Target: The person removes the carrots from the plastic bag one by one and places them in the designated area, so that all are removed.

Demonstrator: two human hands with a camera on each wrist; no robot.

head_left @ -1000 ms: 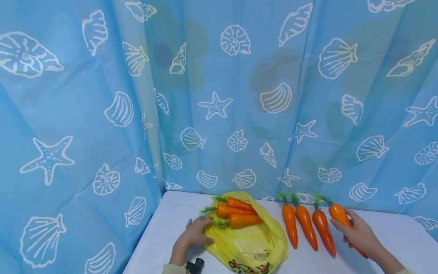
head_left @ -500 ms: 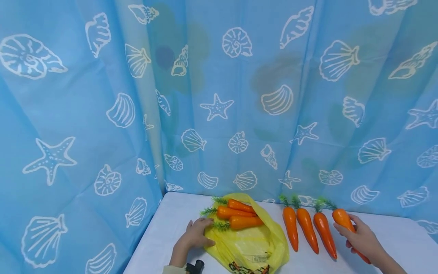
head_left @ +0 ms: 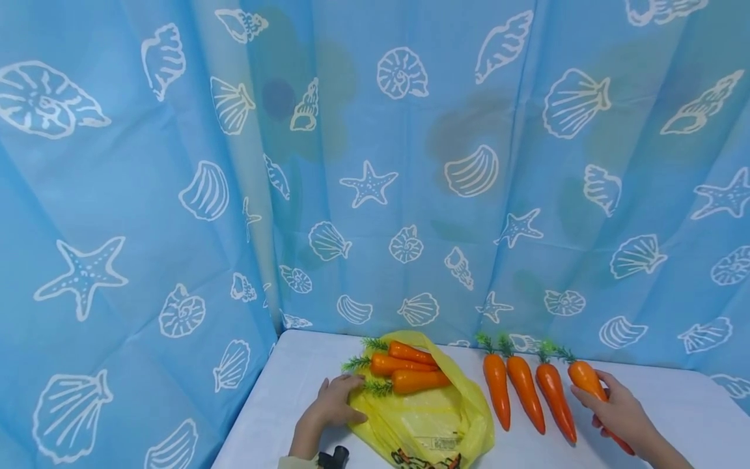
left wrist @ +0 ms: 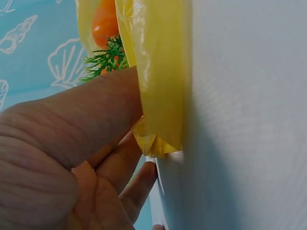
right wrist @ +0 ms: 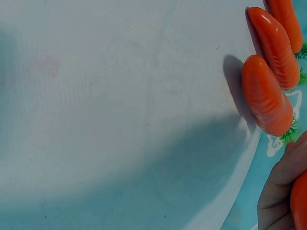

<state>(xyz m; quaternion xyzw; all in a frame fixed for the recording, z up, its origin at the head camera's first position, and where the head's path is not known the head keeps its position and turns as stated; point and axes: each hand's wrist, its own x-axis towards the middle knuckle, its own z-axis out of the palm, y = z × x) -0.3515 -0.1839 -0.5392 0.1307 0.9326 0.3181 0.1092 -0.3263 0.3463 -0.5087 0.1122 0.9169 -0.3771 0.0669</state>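
On the right, my right hand (head_left: 624, 413) grips a glossy orange toy carrot (head_left: 586, 376) round its body, green top pointing away. Only a slice of that carrot (right wrist: 301, 206) shows at the corner of the right wrist view. Just left of it lie three more carrots (head_left: 555, 400) side by side, tips toward me. My left hand (head_left: 336, 400) holds the left edge of a yellow plastic bag (head_left: 416, 423). In the left wrist view the thumb passes behind the bag's yellow film (left wrist: 163, 72), with fingers at its lower corner. Three carrots (head_left: 418, 380) lie at the bag's opening, leaves facing left.
A white-covered table (head_left: 281, 378) bears everything. Behind it and to the left hangs a blue curtain (head_left: 369, 273) with white shells and starfish. A small black device (head_left: 334, 457) sits at my left wrist.
The right hand has shifted slightly rightward with its carrot, mostly in the first half second. The left hand, bag and other carrots stay as they were.
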